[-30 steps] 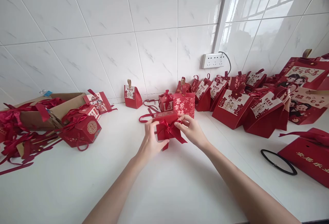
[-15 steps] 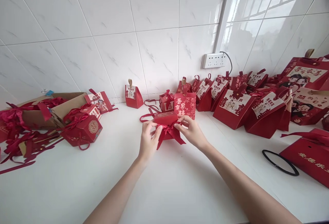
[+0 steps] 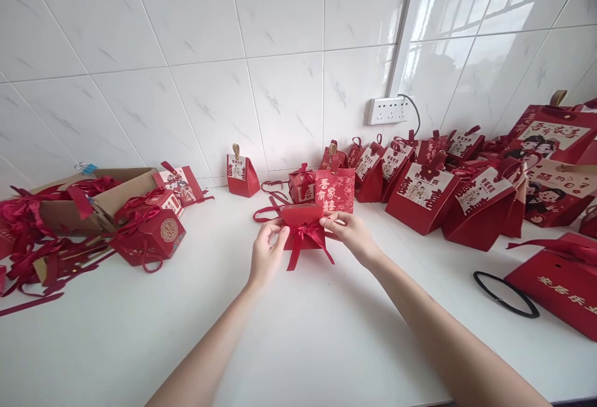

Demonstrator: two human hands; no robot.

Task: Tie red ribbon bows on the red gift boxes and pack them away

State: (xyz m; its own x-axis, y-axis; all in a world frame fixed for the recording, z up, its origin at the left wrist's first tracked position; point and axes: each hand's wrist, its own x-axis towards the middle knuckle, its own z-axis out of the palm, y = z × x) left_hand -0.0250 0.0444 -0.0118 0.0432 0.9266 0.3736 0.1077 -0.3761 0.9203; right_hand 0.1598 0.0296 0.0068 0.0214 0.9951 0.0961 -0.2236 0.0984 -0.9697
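Note:
In the middle of the white table (image 3: 298, 338) is a small red box (image 3: 303, 215) with a red ribbon bow (image 3: 306, 231) on its front, the tails hanging down. My left hand (image 3: 269, 254) is closed at the box's left side, thumb and fingers pinching its edge. At the right side, my right hand (image 3: 352, 236) pinches the box's edge near the bow. Right behind the box stands a flat-fronted red gift bag (image 3: 334, 189), with a smaller ribboned box (image 3: 302, 184) beside it.
An open cardboard box (image 3: 135, 192) with red ribbons and a hexagonal red box (image 3: 153, 236) are at the left. Several red gift boxes (image 3: 422, 198) crowd the right. A black ring (image 3: 506, 295) lies near a large red box (image 3: 557, 282). A power strip (image 3: 388, 111) is on the wall.
My hands have moved off the bow loops to the box's sides. The box's top has tilted, so its round gold print no longer shows, and the bow looks smaller.

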